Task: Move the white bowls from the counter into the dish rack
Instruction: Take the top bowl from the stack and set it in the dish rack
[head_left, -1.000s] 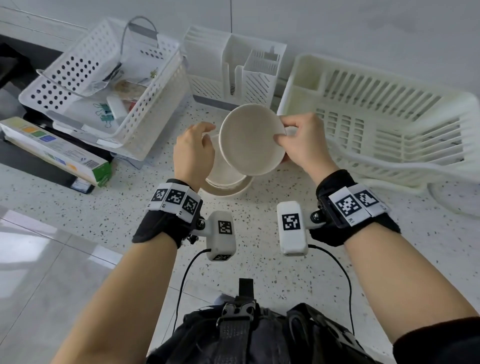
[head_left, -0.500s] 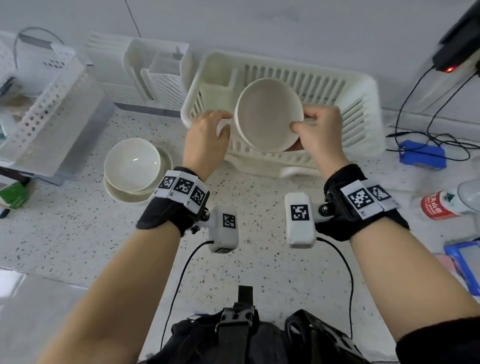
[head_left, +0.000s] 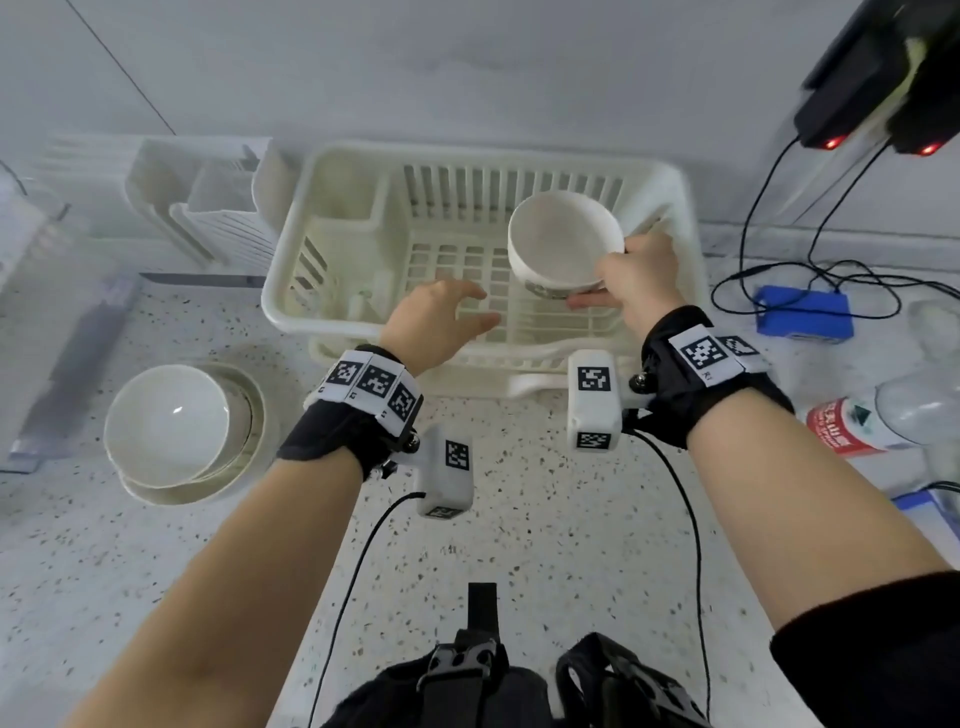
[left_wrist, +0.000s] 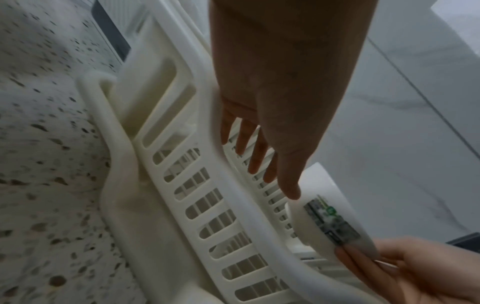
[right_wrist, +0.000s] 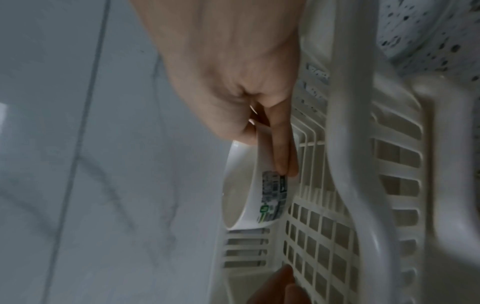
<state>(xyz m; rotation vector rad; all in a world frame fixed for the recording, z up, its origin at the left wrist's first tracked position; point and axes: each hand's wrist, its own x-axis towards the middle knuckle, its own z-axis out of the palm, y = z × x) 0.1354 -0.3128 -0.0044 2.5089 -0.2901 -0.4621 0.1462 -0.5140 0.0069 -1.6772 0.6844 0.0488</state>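
Fingers first: the right hand has the white bowl pinched at its rim, thumb inside the lip and fingers flat under the outer wall, right by the printed sticker that shows in the wrist views. That bowl is tilted, mouth turned toward the person, and it hangs inside the dish rack at the right end, low over the slatted floor. Whether its foot is touching the slats, I cannot tell from here. The left hand holds nothing: fingers spread and relaxed, hovering over the rack's near rim and the grid floor, just beside the bowl but apart from it.

So the step in hand looks like the set-down of the first bowl. Nothing else sits in the rack that I can see. Out to the left, on the speckled counter, the stack of bowls waits, well apart from the rack, so the job reads as barely begun.

What the next move calls for, by my reading: ease the bowl down until the slats take its weight, probably on edge against the right wall, then slip the thumb out of the lip without dragging it over. The free hand is well placed to steady it, or to swing left for the next one off the stack. Glazed ware on hard plastic may slide or tip if released too early.
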